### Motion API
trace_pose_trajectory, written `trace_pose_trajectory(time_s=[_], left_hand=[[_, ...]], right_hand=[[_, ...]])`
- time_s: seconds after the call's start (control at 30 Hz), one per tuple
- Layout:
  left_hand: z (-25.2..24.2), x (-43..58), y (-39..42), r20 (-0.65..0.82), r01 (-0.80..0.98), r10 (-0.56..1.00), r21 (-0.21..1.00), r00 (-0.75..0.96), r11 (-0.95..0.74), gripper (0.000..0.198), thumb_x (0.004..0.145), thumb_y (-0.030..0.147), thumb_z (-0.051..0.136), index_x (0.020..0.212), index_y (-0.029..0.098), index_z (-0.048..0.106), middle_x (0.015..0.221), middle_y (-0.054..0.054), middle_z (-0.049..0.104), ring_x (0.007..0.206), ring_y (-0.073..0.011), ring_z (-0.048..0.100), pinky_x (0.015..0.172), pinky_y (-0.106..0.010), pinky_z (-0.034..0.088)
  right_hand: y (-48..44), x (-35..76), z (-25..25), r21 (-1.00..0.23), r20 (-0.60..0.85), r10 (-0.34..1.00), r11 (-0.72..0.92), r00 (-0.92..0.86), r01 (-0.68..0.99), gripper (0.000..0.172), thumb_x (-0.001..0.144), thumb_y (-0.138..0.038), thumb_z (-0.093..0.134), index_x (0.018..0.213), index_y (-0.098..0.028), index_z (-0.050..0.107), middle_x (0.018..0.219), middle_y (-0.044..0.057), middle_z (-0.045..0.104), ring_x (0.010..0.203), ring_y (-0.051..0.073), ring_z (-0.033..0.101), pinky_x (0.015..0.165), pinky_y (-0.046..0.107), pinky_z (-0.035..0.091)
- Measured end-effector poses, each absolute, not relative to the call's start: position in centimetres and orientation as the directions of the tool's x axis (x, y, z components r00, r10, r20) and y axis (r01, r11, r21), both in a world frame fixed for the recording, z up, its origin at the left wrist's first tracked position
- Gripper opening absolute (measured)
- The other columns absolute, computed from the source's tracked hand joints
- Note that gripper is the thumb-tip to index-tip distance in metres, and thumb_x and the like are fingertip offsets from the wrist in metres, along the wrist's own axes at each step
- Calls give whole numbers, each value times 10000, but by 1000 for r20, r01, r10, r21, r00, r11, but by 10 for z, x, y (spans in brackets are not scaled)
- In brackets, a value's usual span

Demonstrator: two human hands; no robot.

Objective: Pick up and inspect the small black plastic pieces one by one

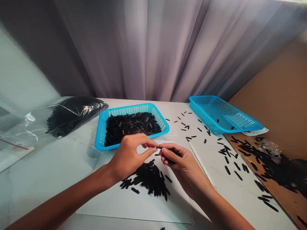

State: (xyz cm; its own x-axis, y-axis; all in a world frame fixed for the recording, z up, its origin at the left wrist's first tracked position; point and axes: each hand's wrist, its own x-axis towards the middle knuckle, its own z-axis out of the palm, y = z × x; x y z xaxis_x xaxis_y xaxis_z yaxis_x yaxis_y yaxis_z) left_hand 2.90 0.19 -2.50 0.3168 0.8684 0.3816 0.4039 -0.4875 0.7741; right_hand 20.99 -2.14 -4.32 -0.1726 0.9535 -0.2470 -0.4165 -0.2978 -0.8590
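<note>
My left hand (135, 153) pinches one end of a small dark strip (158, 147) between thumb and forefinger. The fingertips of my right hand (179, 159) touch the strip's other end. More black pieces (176, 152) are wrapped in the curled fingers of my right hand. Beneath both hands, a loose pile of black pieces (152, 179) lies on a white sheet (107, 203). Just behind my left hand stands a blue basket (100, 131) holding a heap of black pieces (131, 124).
A clear bag (74, 115) of black pieces lies at the left. At the right back, another blue basket (240, 126) holds a few pieces. Scattered pieces (226, 151) cover the right side, reaching onto brown cardboard (275, 204). A grey curtain (144, 48) hangs behind.
</note>
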Motion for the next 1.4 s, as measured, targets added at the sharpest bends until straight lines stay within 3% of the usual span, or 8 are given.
trace_pose_trajectory(time_s=[0.33,0.47,0.63,0.9,1.23,1.3,1.4], left_hand=[[-23,29,0,439,429,859,744,263,-512,49,839,142,722,827,176,755,764,-3,732,700,-131,671,643,-238,520],[-26,28,2,568,437,776,644,277,-627,134,819,121,749,942,172,752,811,-10,736,744,-134,674,683,-245,535],[-25,27,1,683,415,660,527,313,-742,80,837,101,737,885,165,737,807,-9,746,761,-134,672,734,-259,533],[-26,27,1,652,407,687,560,321,-722,35,848,117,733,849,151,726,786,-6,744,738,-130,649,719,-255,512],[-25,28,-2,465,406,819,713,335,-571,120,912,181,654,804,181,705,783,22,730,736,-123,636,687,-254,485],[-26,24,4,493,441,818,690,295,-575,125,905,178,655,788,182,700,772,25,724,722,-121,638,690,-253,490],[-24,12,20,588,596,802,609,104,-523,88,903,175,646,849,178,715,849,-3,733,785,-144,650,732,-274,498]], right_hand=[[-23,209,-38,-823,-324,922,-384,-210,-418,212,728,-344,845,754,-154,754,702,5,628,590,87,475,569,223,398],[-23,210,-40,-865,-271,951,-308,-147,-396,205,737,-352,836,761,-164,757,685,0,623,602,97,481,570,231,385],[-25,210,-36,-897,-234,966,-257,-107,-360,210,728,-358,840,765,-169,758,673,0,615,606,106,478,566,241,372],[-24,210,-35,-890,-251,959,-283,-135,-357,278,762,-419,805,727,-152,736,687,19,633,595,105,494,549,237,374],[-25,210,-36,-865,-286,940,-337,-185,-373,270,818,-395,770,729,-145,723,704,13,627,606,87,491,561,204,379],[-25,210,-36,-847,-308,932,-360,-191,-390,250,817,-378,773,749,-141,734,710,14,627,607,85,491,568,199,384],[-24,211,-37,-773,-374,902,-432,-215,-464,237,841,-361,741,845,-126,768,760,35,642,646,95,514,627,206,425]])
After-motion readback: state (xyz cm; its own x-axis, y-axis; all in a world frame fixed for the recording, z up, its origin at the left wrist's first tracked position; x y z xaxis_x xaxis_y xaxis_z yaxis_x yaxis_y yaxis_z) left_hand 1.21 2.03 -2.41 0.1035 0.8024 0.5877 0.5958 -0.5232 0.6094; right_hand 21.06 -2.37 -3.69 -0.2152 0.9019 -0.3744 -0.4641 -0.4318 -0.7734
